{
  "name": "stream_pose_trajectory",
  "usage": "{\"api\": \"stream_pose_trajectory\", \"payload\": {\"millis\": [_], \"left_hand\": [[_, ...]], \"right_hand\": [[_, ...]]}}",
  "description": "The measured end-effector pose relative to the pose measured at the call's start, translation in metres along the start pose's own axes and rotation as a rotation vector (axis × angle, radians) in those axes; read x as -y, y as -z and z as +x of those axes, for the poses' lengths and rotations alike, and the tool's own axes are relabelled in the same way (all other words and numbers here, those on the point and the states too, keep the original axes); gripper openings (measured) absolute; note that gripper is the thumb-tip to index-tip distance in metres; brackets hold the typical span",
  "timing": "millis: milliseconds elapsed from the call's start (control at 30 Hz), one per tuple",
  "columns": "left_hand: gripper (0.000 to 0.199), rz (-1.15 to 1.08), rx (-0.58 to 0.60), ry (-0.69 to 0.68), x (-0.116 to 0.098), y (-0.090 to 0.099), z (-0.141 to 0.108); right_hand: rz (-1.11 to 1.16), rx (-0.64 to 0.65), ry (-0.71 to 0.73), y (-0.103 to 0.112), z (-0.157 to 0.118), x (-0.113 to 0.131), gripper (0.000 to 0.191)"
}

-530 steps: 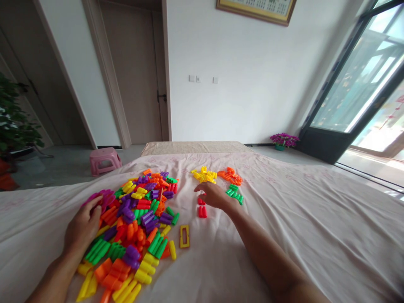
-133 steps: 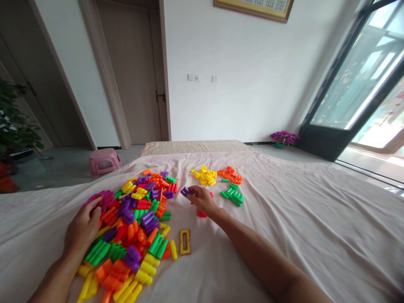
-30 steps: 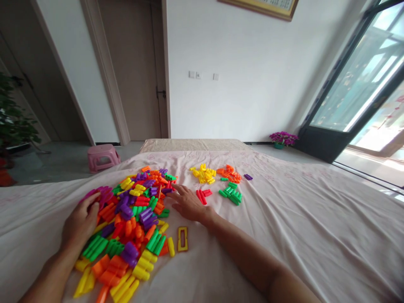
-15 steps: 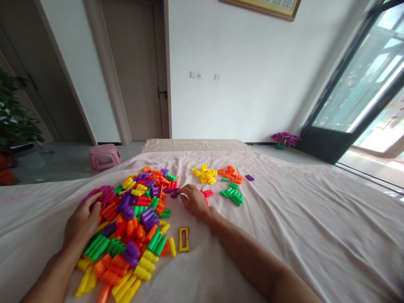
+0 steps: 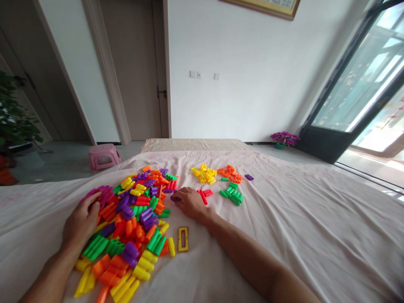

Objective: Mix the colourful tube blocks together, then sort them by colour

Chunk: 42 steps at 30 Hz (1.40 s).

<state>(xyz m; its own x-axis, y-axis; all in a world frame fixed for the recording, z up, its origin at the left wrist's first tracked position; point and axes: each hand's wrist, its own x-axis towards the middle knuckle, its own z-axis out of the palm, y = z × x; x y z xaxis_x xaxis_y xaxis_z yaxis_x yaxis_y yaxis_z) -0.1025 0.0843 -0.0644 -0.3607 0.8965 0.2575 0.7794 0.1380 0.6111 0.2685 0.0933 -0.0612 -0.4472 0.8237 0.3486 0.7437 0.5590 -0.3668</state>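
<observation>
A big mixed pile of plastic pieces, among them an orange piece (image 5: 128, 227), lies on the pale cloth (image 5: 293, 227). My left hand (image 5: 82, 216) is at the pile's left edge, its fingers closed round part of a magenta piece (image 5: 105, 194). At the pile's right side, my right hand (image 5: 191, 204) has its fingertips closed on a purple piece (image 5: 175, 198). Beyond it are separate groups of yellow pieces (image 5: 205, 174), orange pieces (image 5: 230, 173), green pieces (image 5: 232, 195) and red pieces (image 5: 204, 195). One purple piece (image 5: 249, 177) lies farthest right.
A yellow rectangular frame piece (image 5: 183, 239) lies right of the pile's near part. Past the cloth's left edge stands a pink stool (image 5: 104, 157) on the floor. Purple flowers (image 5: 285, 138) stand by the glass door at the right.
My right hand has shifted slightly left and down, and its fingers have come over the purple piece. The red pieces show more fully. My left hand has barely moved.
</observation>
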Motion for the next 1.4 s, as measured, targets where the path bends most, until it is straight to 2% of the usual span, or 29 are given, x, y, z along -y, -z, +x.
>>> {"api": "stream_pose_trajectory", "payload": {"millis": [133,233,433,633,767,867,933,1000,1067,1233,1333,1400], "left_hand": [[0.056,0.037,0.01,0.015,0.003,0.0,0.002],[0.058,0.073,0.035,0.043,0.007,-0.002,0.006],[0.06,0.06,0.038,0.017,0.012,-0.003,0.008],[0.062,0.064,0.051,0.052,0.013,-0.004,0.008],[0.061,0.063,0.049,0.049,0.015,-0.004,0.009],[0.061,0.068,0.048,0.018,0.015,-0.003,0.009],[0.06,0.075,0.051,0.015,0.013,-0.002,0.009],[0.06,0.084,0.056,0.037,0.01,-0.002,0.008],[0.06,0.084,0.056,0.055,0.008,-0.002,0.008],[0.056,0.037,0.032,0.025,0.005,-0.002,0.006],[0.054,0.011,0.025,0.018,0.003,-0.002,0.004],[0.055,0.016,0.029,0.026,0.001,-0.001,0.002]], "right_hand": [[0.063,-0.13,-0.04,0.012,0.001,-0.01,0.029],[0.045,-0.261,-0.182,0.032,0.003,-0.031,0.03],[-0.035,-0.538,-0.529,0.075,-0.009,-0.098,0.03],[-0.049,-0.689,-0.906,0.106,-0.046,-0.158,0.041],[-0.057,-0.765,-1.113,0.123,-0.071,-0.173,0.045],[-0.067,-0.805,-1.179,0.128,-0.081,-0.176,0.047],[-0.082,-0.844,-1.137,0.125,-0.079,-0.173,0.047],[-0.087,-0.86,-0.986,0.118,-0.068,-0.166,0.045],[-0.053,-0.808,-0.794,0.107,-0.05,-0.151,0.042],[0.065,-0.447,-0.395,0.067,-0.009,-0.081,0.036],[0.073,-0.202,-0.169,0.041,-0.002,-0.038,0.037],[0.051,-0.092,-0.044,0.026,-0.002,-0.018,0.043]]}}
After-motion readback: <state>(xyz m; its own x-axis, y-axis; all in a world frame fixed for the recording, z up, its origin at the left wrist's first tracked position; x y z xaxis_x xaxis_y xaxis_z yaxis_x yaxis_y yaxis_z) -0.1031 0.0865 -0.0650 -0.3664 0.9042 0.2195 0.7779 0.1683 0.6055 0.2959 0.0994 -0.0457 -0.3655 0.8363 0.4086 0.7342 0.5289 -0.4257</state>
